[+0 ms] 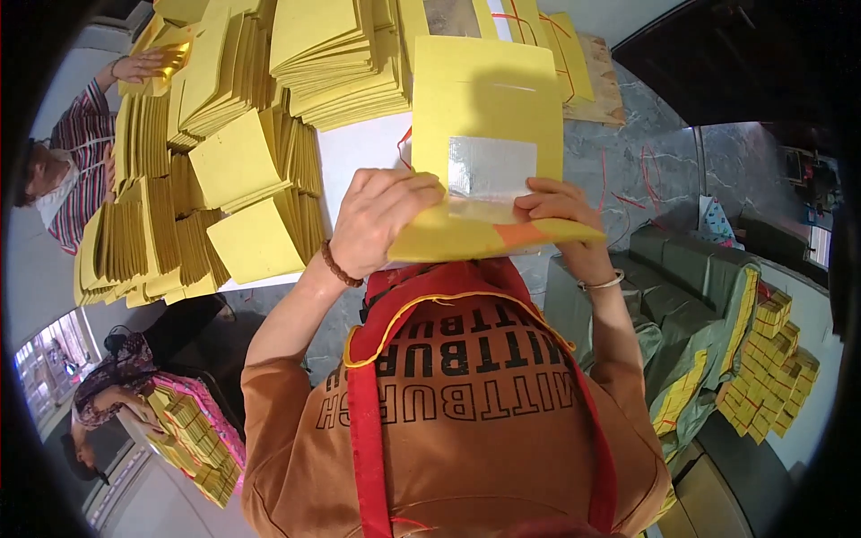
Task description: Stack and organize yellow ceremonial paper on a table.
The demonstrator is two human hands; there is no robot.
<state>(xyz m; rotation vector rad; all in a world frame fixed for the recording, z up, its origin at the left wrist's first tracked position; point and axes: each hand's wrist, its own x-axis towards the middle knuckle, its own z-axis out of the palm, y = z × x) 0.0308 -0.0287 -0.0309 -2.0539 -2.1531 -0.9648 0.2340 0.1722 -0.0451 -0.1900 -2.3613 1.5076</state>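
A yellow paper sheet (439,117) with a silver foil square (491,166) lies in front of me at the table's near edge. Its near end curls up toward my body, showing an orange patch on the curled part. My left hand (387,215) grips the left side of this fold, fingers bent over the paper. On the right side, my right hand (569,224) is closed on the same curled end, fingertips beside the foil and the thumb hidden underneath. Whether one sheet or several are in my hands, I cannot tell.
Tall stacks of yellow paper (323,45) fill the table's far left, with leaning bundles (134,242) nearer. At left, a co-worker's hand (139,67) touches gold paper; another person handles yellow bundles (193,430) lower left. Green wrapped bundles (673,278) stand right; red strings (628,200) lie on the floor.
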